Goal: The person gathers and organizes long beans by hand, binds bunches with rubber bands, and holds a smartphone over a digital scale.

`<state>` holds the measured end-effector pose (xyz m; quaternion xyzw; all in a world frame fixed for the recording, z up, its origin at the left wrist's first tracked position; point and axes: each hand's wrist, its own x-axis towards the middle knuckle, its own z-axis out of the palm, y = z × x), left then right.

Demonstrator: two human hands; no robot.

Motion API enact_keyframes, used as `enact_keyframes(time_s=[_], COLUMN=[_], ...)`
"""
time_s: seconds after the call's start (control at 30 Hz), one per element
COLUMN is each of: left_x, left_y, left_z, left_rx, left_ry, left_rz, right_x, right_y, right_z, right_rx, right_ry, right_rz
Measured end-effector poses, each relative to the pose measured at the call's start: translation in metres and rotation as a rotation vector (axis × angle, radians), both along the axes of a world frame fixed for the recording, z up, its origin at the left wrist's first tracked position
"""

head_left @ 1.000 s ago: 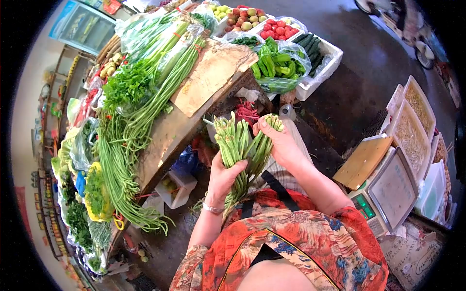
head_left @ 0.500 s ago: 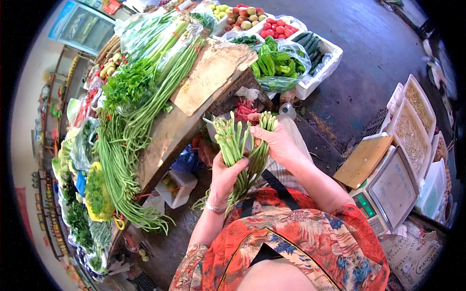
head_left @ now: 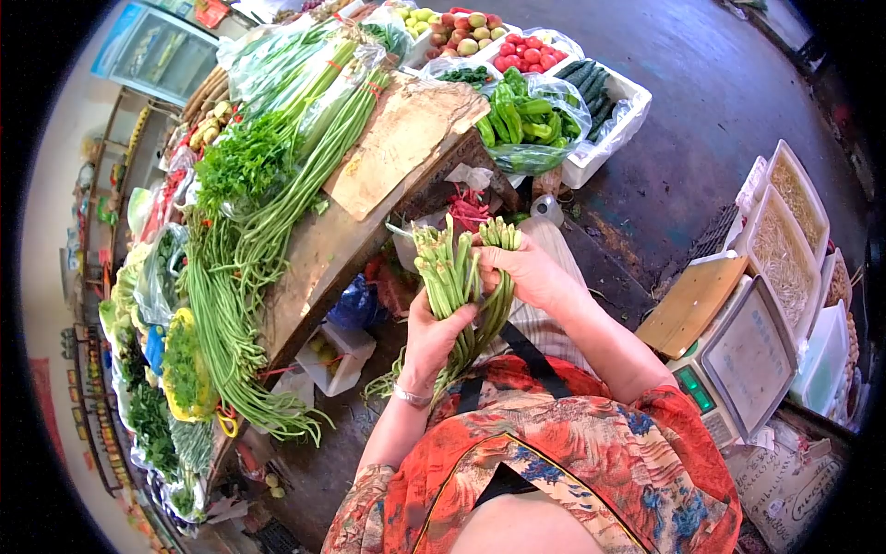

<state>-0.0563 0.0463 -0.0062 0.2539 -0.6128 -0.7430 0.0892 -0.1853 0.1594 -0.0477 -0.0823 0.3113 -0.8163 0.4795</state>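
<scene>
My left hand [head_left: 434, 334] is wrapped round a bundle of green long beans [head_left: 447, 270], its thumb across the front. The cut ends point up and the lengths hang down over my lap. My right hand [head_left: 528, 270] grips a second clump of long beans [head_left: 499, 236] just to the right, its fingers near the top ends. Lower down, the two clumps run together. To the left, a large heap of long beans [head_left: 217, 305] drapes over the edge of the wooden table [head_left: 305, 268].
Leafy greens [head_left: 245, 162] and a cardboard sheet [head_left: 397, 138] lie on the table. Beyond it are green peppers [head_left: 526, 115], tomatoes [head_left: 528, 54] and a white foam box [head_left: 623, 120] of cucumbers. At right stand a digital scale [head_left: 746, 355] and trays of sprouts [head_left: 783, 242]. Red ties [head_left: 469, 208] hang ahead.
The clump in my right hand has dropped slightly and shifted left, closer to the other. My left hand's bundle has moved a little to the right. Both hands keep their hold.
</scene>
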Motion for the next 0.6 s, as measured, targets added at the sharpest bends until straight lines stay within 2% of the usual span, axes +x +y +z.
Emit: enact_keyframes(time_s=[0.1, 0.27, 0.5, 0.6], left_x=[0.001, 0.003, 0.000, -0.001], left_y=[-0.004, -0.005, -0.008, -0.006], left_z=[-0.007, -0.009, -0.009, -0.009], left_rx=[0.031, 0.059, 0.064, -0.003], left_ry=[-0.005, 0.023, -0.001, -0.017], left_rz=[0.031, 0.099, 0.046, 0.037], right_x=[0.002, 0.006, 0.005, 0.005], right_y=[-0.001, -0.004, 0.002, 0.000], right_z=[-0.004, 0.002, -0.003, -0.011], right_rx=[-0.034, 0.099, -0.043, -0.024], right_ry=[0.047, 0.012, -0.062, 0.077], right_rz=[-0.040, -0.189, -0.074, -0.051])
